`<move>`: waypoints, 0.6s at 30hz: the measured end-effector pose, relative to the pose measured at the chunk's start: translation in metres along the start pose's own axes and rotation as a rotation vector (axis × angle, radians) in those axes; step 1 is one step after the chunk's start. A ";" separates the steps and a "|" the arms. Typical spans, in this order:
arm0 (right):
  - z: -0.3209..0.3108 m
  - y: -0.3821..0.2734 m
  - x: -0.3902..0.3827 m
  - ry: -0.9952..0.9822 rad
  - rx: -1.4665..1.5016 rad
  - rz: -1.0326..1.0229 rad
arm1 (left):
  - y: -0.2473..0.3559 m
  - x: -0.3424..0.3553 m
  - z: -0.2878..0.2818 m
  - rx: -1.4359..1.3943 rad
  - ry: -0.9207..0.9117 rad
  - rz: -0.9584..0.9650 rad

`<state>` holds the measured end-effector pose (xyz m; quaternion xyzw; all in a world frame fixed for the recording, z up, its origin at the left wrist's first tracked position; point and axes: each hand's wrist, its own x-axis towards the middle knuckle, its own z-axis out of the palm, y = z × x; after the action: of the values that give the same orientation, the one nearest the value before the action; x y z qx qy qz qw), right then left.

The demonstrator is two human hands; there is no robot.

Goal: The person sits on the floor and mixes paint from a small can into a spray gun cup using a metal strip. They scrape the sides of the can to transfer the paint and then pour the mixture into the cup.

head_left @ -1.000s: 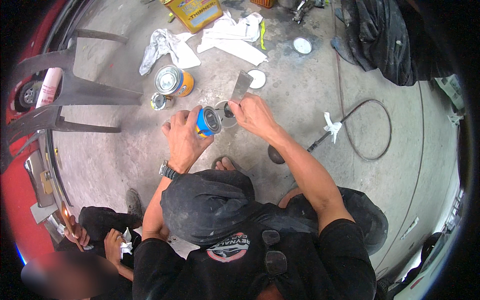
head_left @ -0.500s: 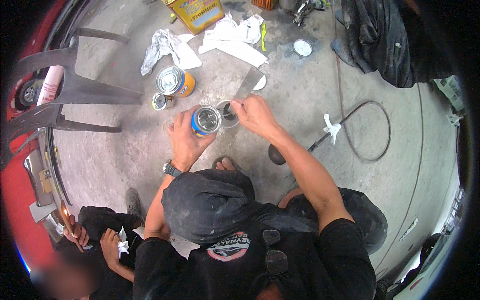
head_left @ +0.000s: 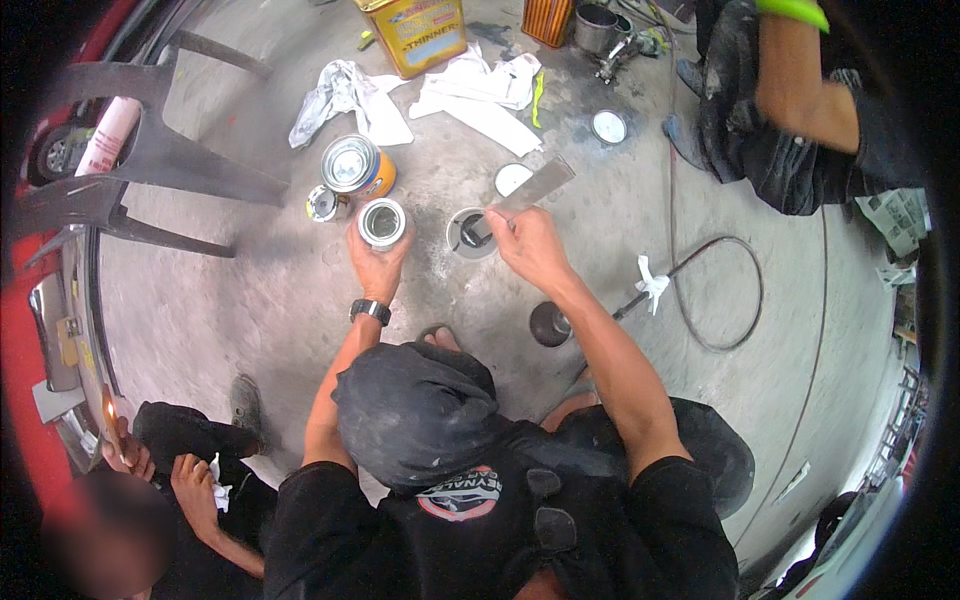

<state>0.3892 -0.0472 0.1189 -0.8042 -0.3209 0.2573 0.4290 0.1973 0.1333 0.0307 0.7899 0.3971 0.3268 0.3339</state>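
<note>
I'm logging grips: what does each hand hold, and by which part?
Left hand: open can, around its side. Right hand: flat scraper, by its end nearer the cup.

Mostly metal, some plastic and cloth, over matt, scuffed concrete floor (head_left: pixel 250 320).
Reads as shiny bare metal on rim of open can (head_left: pixel 382 205) and lid of large can (head_left: pixel 350 163); smooth, dull metal on blade of scraper (head_left: pixel 543 184); printed gloss on yellow tin (head_left: pixel 415 35); translucent-looking plastic on cup (head_left: pixel 453 228); matt, crumpled fabric on white rags (head_left: pixel 345 100); dark matt plastic on chair (head_left: pixel 170 172).
</note>
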 end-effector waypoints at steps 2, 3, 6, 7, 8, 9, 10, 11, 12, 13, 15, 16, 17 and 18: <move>0.000 0.005 0.001 0.013 -0.030 0.009 | -0.010 0.001 0.010 -0.046 0.034 0.004; 0.003 0.006 0.002 0.023 -0.049 -0.005 | -0.015 0.002 0.013 -0.090 0.050 -0.020; 0.013 0.022 0.005 0.064 -0.038 -0.078 | -0.019 0.003 0.021 -0.134 0.068 -0.076; 0.016 0.027 0.005 0.080 -0.021 -0.108 | -0.020 0.002 0.022 -0.170 0.042 -0.112; 0.015 0.024 0.006 0.065 -0.018 -0.095 | -0.017 0.002 0.022 -0.136 0.036 -0.128; 0.013 0.021 0.005 0.050 -0.015 -0.082 | -0.014 0.001 0.021 -0.102 0.031 -0.145; 0.014 0.017 0.005 0.035 -0.012 -0.069 | -0.011 -0.004 0.017 -0.055 0.069 -0.141; 0.013 0.016 0.004 0.051 -0.016 -0.091 | -0.004 -0.010 0.015 -0.017 0.103 -0.134; 0.013 0.015 0.004 0.068 -0.020 -0.114 | 0.002 -0.011 0.013 0.020 0.136 -0.126; 0.012 0.014 0.004 0.086 -0.024 -0.135 | 0.004 -0.006 0.008 0.005 0.164 -0.114; 0.011 0.005 0.005 0.059 -0.055 -0.114 | 0.001 0.005 -0.016 -0.016 0.219 -0.089; 0.009 0.004 0.004 0.048 -0.075 -0.097 | -0.002 0.026 -0.022 0.074 0.224 0.014; 0.012 0.010 0.006 0.058 -0.075 -0.124 | 0.004 0.047 -0.027 0.186 0.207 0.073; 0.016 0.023 0.008 0.072 -0.075 -0.147 | 0.013 0.069 -0.030 0.295 0.184 0.134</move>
<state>0.3900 -0.0428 0.0905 -0.8028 -0.3729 0.1839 0.4274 0.2118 0.1934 0.0755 0.8218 0.4160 0.3575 0.1542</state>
